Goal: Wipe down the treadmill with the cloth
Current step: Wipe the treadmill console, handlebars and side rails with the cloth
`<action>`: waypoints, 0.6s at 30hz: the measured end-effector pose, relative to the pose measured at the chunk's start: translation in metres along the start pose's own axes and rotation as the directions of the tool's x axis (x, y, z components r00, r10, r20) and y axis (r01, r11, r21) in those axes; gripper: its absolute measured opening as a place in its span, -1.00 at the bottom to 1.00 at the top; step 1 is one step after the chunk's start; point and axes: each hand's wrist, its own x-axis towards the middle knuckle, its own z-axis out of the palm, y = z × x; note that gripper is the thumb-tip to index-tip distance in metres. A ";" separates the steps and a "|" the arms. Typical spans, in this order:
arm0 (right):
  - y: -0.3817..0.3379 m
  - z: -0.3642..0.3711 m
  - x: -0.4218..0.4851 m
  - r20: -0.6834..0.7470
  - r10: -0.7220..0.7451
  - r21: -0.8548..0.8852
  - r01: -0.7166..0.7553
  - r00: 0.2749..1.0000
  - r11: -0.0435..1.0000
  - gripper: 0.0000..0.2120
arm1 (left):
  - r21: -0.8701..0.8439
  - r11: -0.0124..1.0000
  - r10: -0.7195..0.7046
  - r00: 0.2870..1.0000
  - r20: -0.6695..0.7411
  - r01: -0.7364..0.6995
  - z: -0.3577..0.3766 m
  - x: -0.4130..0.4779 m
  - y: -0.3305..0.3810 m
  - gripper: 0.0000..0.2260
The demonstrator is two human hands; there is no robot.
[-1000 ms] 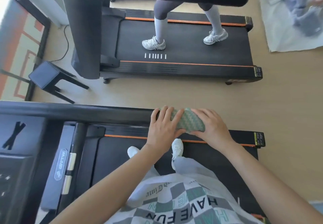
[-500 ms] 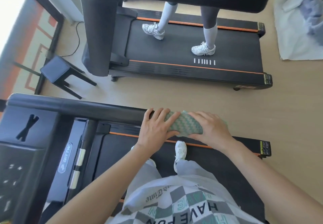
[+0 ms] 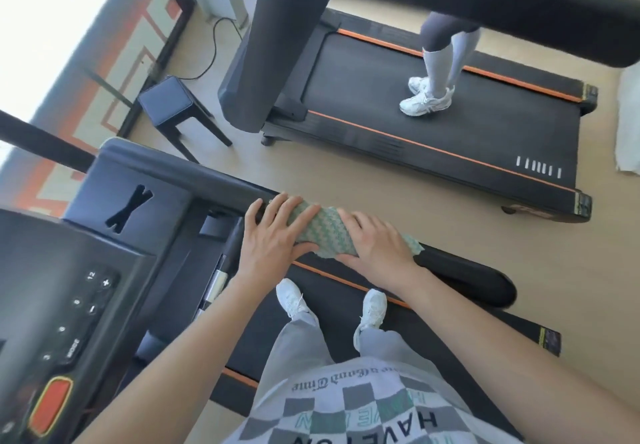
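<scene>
Both bare forearms reach forward from the lower edge of the view and converge ahead of the torso. The left hand (image 3: 273, 239) lies palm down, fingers spread and curled over, thumb tucked toward the right. The right hand (image 3: 377, 246) lies beside it, palm down, fingers together and curled, wrist bent slightly.

Left of the left hand (image 3: 273, 236), the treadmill console (image 3: 59, 312) is showing small white key marks: "12", a plus sign, "6", a minus sign, "3" and the word "MODE"; other keys are too blurred to read. Below both hands, toward the wearer, the checkered shirt (image 3: 363, 409) is showing "HAVE" in large black letters, and above it a line in gothic script reading about "a Good Time". Its remaining letters are cut off.
</scene>
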 end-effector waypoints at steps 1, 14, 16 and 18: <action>-0.007 -0.001 0.009 0.009 -0.009 0.009 0.008 1.000 1.000 -0.18 | -0.002 1.000 -0.023 1.000 -0.006 0.023 -0.002 -0.002 -0.009 -0.44; -0.089 -0.010 0.091 -0.001 -0.146 0.186 0.144 0.989 0.972 -0.28 | -0.012 0.948 -0.315 0.945 0.087 0.317 -0.020 -0.007 -0.120 -0.50; -0.089 -0.006 0.085 -0.033 -0.138 0.152 0.142 0.990 0.978 -0.30 | -0.083 0.952 -0.282 0.951 0.131 0.293 -0.025 -0.003 -0.131 -0.50; -0.083 0.001 0.077 -0.037 -0.119 0.110 0.122 0.992 0.986 -0.30 | -0.221 0.957 -0.143 0.967 0.211 0.189 -0.032 0.004 -0.131 -0.39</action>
